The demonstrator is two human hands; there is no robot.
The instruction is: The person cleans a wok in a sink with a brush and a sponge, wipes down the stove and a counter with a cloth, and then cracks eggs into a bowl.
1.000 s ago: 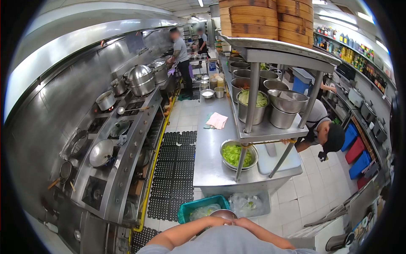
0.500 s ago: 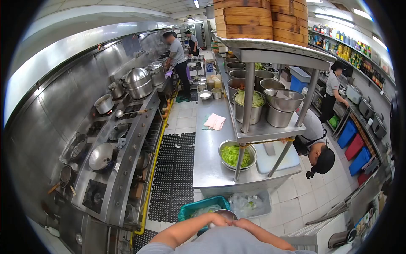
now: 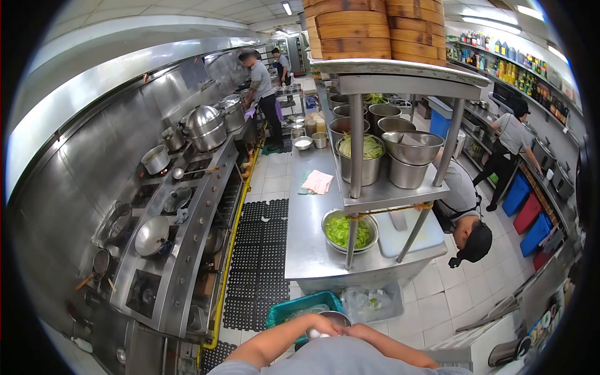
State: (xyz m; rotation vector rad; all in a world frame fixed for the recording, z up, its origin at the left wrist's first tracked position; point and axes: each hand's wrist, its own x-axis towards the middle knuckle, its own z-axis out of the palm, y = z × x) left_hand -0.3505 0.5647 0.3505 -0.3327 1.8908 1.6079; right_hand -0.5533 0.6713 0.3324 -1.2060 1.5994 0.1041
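Low at the front, close against my body, my left hand (image 3: 324,323) and my right hand (image 3: 352,330) come together over a metal bowl (image 3: 336,317). The fingers of both hands look curled inward. What they grip is too small and partly hidden to name. Small white rounded things (image 3: 314,334) show just below my left hand, next to the bowl. My grey shirt covers the near part of the bowl.
Ahead stand a teal-lined bin (image 3: 289,308) and a grey tub of plastic bags (image 3: 390,303). A steel counter (image 3: 303,240) holds a bowl of cut greens (image 3: 340,231) and a cutting board (image 3: 415,236). Stoves line the left. A co-worker (image 3: 465,231) bends at right.
The view has shifted slightly. The co-worker by the far right shelves has moved right and now reaches toward the pots. More white shows below my left hand; my hands stay close together.
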